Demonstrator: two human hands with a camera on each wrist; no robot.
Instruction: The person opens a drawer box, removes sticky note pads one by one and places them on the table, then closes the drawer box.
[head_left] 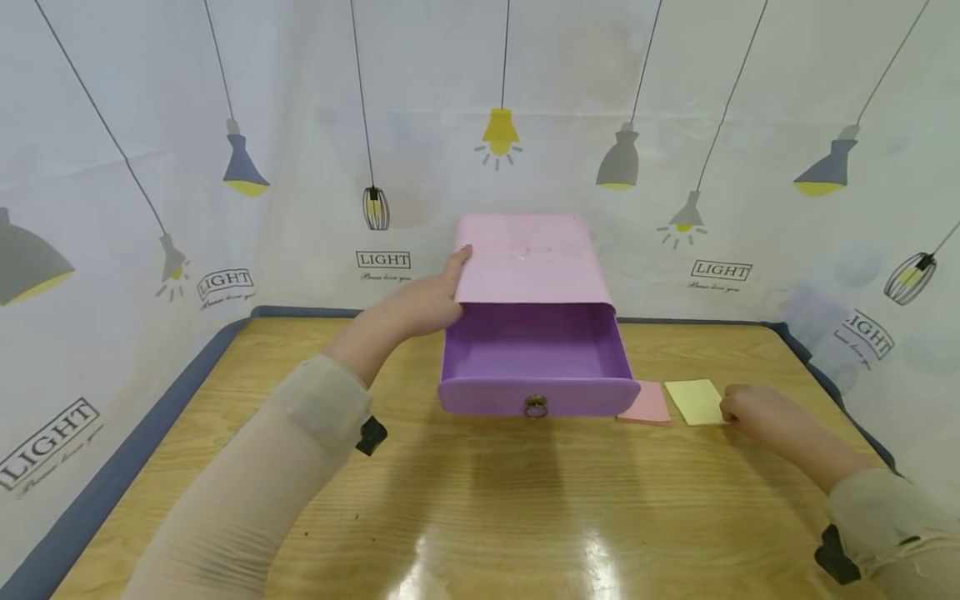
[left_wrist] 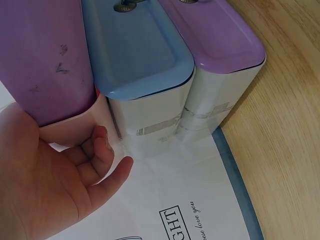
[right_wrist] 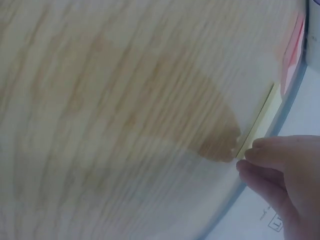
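Observation:
A drawer cabinet with a pink top casing (head_left: 525, 258) stands at the back of the table. Its top purple drawer (head_left: 540, 398) is pulled out, with a ring handle on the front and a bare interior. My left hand (head_left: 431, 304) rests against the left side of the casing; in the left wrist view its fingers lie loosely bent by the casing rim (left_wrist: 80, 127). On the table to the right lies a yellow sticky note pad (head_left: 693, 402), its right edge pinched by my right hand (head_left: 765, 417). A pink sticky note pad (head_left: 648, 404) lies beside it, partly hidden by the drawer front.
Below the open drawer, a blue drawer (left_wrist: 140, 50) and another purple drawer (left_wrist: 220, 40) are closed. A white backdrop (head_left: 300, 208) printed with lamps surrounds the wooden table (head_left: 480, 500), with a dark blue border along its edges.

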